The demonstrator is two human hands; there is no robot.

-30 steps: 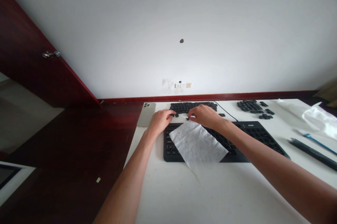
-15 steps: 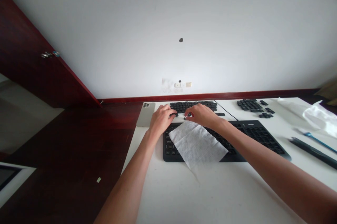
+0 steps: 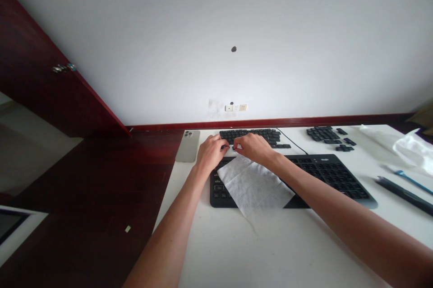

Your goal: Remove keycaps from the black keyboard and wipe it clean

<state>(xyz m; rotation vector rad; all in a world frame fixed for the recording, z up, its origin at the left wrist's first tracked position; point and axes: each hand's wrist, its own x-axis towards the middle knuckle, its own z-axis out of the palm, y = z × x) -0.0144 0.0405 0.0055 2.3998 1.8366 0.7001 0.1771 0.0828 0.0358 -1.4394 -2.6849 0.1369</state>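
Behind the black keyboard (image 3: 333, 177), several loose black keycaps (image 3: 272, 133) are laid out in rows on the white table. My left hand (image 3: 211, 150) is closed, its fingertips pinching a dark keycap (image 3: 223, 146) at the left end of the front row. Just right of it, my right hand (image 3: 253, 146) pinches another small keycap (image 3: 234, 148), thumb and finger curled down at the tabletop. A thin white tissue (image 3: 255, 188) lies spread over the keyboard's middle, below my right wrist. My fingers and forearm hide part of the keys.
A phone (image 3: 187, 146) lies face down beside my left hand. More loose keycaps (image 3: 321, 133) lie at the back right. A black pen-like tool (image 3: 404, 194), a blue-handled brush (image 3: 414, 182) and crumpled white tissue (image 3: 414, 148) are at the right. The table's left edge borders dark floor.
My right hand has moved slightly left along the front row, toward my left hand. My left hand has shifted a little right. The tissue and keyboard stay in place.
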